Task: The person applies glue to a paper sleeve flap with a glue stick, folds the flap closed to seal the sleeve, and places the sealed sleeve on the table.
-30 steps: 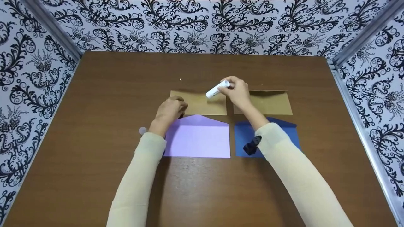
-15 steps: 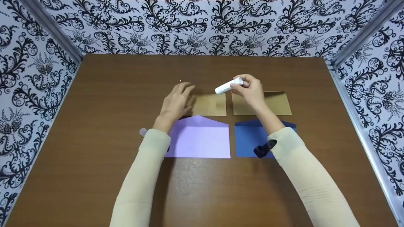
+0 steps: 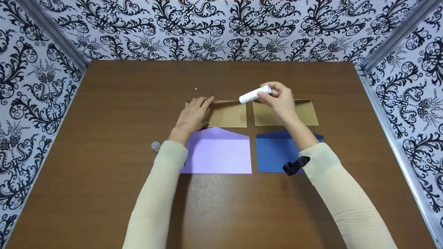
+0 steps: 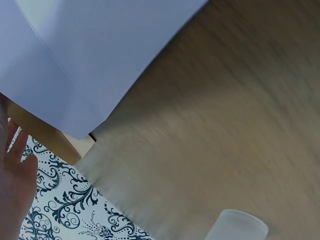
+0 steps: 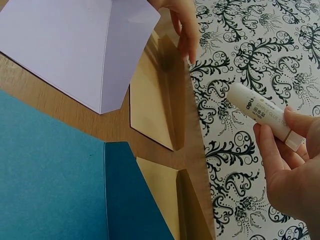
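My right hand (image 3: 279,100) pinches a white glue stick (image 3: 255,94) near one end, holding it tilted above the back of the table; its label faces the right wrist view. My left hand (image 3: 192,116) rests with extended fingers on the left end of a tan envelope (image 3: 228,114). That envelope's flap stands partly raised in the right wrist view. Beside it lies a second tan envelope (image 3: 304,114), also with a raised flap. A lilac envelope (image 3: 218,155) lies in front of the left one, and a blue envelope (image 3: 271,155) lies partly under my right forearm.
A small translucent cap (image 3: 155,146) stands left of the lilac envelope. A tiny white speck (image 3: 196,89) lies behind the tan envelopes. Patterned walls border the brown table (image 3: 114,103) at the back and sides.
My right hand has moved right with the glue stick, away from the left tan envelope. My left hand lifted from that envelope's edge, then came down on it with fingers spread farther back.
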The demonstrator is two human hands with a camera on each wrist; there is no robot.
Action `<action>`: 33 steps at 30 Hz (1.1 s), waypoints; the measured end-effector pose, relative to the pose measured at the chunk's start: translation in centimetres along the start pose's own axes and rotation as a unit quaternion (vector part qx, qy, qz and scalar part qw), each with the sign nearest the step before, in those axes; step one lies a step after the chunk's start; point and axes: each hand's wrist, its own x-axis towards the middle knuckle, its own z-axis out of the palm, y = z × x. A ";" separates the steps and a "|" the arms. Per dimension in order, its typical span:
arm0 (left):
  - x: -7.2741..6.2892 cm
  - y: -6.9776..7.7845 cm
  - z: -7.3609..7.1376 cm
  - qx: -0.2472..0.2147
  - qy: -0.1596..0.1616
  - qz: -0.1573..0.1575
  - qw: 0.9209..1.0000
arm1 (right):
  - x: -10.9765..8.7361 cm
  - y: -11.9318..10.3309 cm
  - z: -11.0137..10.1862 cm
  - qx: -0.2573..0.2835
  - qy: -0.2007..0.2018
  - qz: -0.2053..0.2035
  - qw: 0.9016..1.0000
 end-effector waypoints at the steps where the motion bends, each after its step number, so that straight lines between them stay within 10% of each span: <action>1: 0.0 0.0 0.0 -0.002 -0.002 0.003 1.000 | -0.1 0.0 0.0 0.004 0.000 0.002 1.000; 22: 0.5 0.7 -0.3 0.027 -0.105 0.038 0.993 | -0.8 0.7 -1.1 0.017 0.004 0.007 1.000; 33: 0.4 0.8 -1.1 0.047 -0.142 0.007 0.989 | -0.7 0.8 -1.5 0.013 0.006 0.018 1.000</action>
